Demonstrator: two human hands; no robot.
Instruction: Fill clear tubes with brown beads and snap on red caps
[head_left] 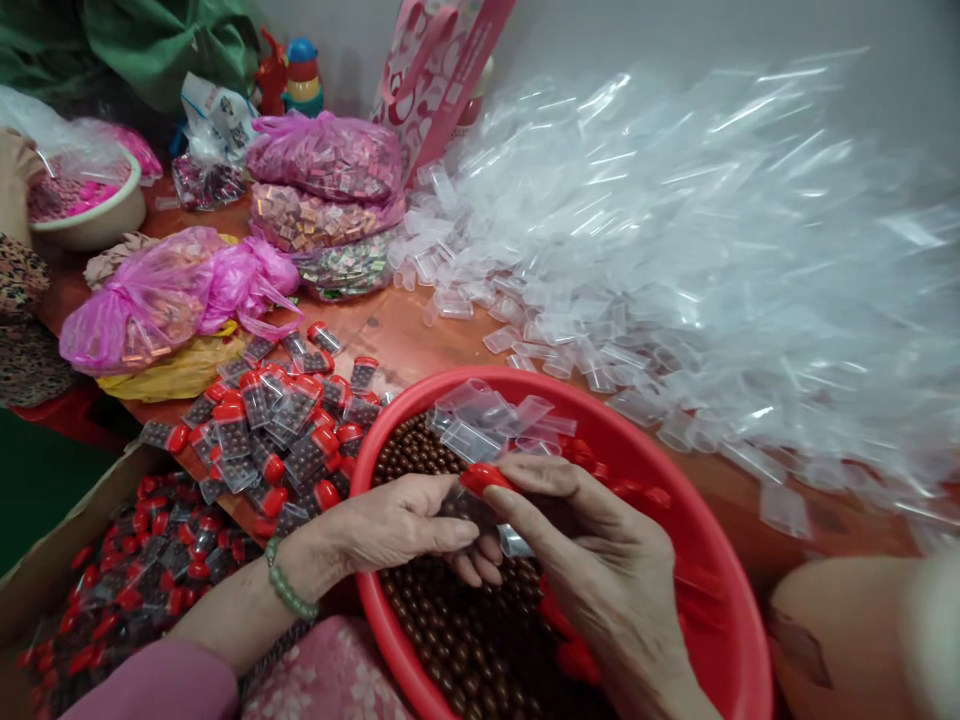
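Note:
Over a red basin [431, 385], my left hand [405, 525] holds a clear container [466, 508] that looks filled with brown balls. My right hand [600, 550] pinches a red cap [484, 478] at the container's upper end. A clear piece [516, 541] shows beneath my right fingers. Brown balls [450, 640] lie in the basin, with empty clear containers [472, 425] at its back rim and red caps [585, 455] to the right.
Filled red-capped containers [277, 420] are heaped left of the basin; more fill a box [75, 515] below. Empty clear containers [675, 250] form a large pile behind. Pink bags [330, 160] stand at the back left. A person's hand [13, 180] is beside a white bowl [97, 225].

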